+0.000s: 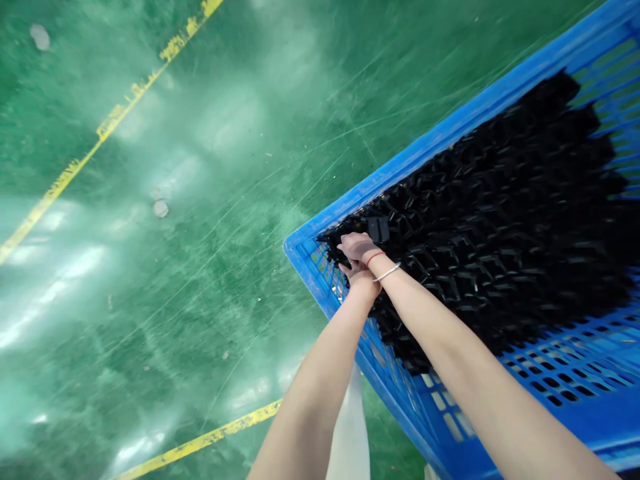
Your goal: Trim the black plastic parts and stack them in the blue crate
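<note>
Held right hand [356, 245] just beyond left hand [358, 272] near the leftmost corner of the blue crate [350, 205], amid heaped black parts [500, 220]. Had one blocky black piece [379, 229] just right of the right hand, the nearer; could not tell long axis, nor fingers clamped from apart.

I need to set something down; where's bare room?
Bare green floor lies between the upper-left yellow line and the blue crate. Crowded: inside, with heaped black parts, plus left hand and right hand at one corner.
</note>
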### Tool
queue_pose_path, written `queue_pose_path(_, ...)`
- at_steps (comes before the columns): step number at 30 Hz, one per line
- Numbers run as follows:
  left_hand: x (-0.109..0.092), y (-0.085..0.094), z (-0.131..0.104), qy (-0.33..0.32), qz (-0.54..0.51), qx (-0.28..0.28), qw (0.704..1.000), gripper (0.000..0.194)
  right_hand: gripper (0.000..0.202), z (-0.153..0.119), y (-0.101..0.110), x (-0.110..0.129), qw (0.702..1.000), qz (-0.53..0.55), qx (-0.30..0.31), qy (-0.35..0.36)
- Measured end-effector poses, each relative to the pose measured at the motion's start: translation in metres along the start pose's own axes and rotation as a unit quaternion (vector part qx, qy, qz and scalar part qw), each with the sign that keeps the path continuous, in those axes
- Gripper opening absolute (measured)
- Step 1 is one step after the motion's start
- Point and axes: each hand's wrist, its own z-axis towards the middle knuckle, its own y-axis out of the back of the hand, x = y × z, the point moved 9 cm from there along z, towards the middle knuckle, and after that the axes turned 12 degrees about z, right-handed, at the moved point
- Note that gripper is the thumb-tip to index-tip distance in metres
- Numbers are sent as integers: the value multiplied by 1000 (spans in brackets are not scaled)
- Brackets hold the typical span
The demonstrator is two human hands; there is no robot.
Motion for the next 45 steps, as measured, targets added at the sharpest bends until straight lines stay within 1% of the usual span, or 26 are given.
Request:
queue_pose_path(3,12,17,-14,-10,49,-18,999,51,37,10,14,-2,1000,0,8,1)
queue_pose_path(6,32,39,-19,-6,94,-43,995,45,35,12,19,-4,1000,4,15,25)
queue_pose_path(9,48,59,-9,-5,122,-67,990,47,35,9,17,-7,999,10,10,41)
queue_pose_path(12,57,70,8,-3,131,-78,988,49,34,9,14,-12,1000,12,-7,27)
queue_pose_path(15,61,68,21,5,131,-60,989,50,34,9,11,-14,999,15,-30,17)
queue_pose_path(17,62,65,26,11,132,-43,990,45,33,6,13,-14,999,21,-46,16)
queue_pose_path(19,62,63,29,11,133,-37,990,40,27,0,19,-16,997,29,-73,14)
queue_pose_path(20,62,63,29,10,133,-37,990,40,27,-4,25,-19,995,33,-96,10)
queue_pose_path(22,62,63,30,9,133,-39,990,39,35,-14,39,-29,986,39,-159,-12)
queue_pose_path(24,63,62,30,9,132,-39,990,38,46,-23,52,-44,973,46,-221,-54)
queue_pose_path(26,64,61,30,9,132,-36,991,39,58,-26,55,-61,961,57,-249,-104)
queue_pose_path(28,64,60,31,8,133,-33,991,40,66,-24,53,-73,956,71,-250,-136)
queue_pose_path(29,64,59,31,8,134,-31,991,40,66,-22,51,-77,955,77,-248,-141)
queue_pose_path(32,64,57,33,8,134,-27,991,43,62,-20,51,-84,956,88,-247,-134)
queue_pose_path(36,66,55,34,18,131,-19,991,46,65,-22,55,-87,959,103,-234,-122)
queue_pose_path(38,67,54,34,27,130,-16,991,51,66,-19,55,-82,962,117,-218,-117)
queue_pose_path(41,68,54,34,37,130,-12,991,61,63,-9,50,-67,966,142,-187,-106)
queue_pose_path(45,67,55,31,34,127,-9,991,63,59,1,36,-47,973,161,-141,-91)
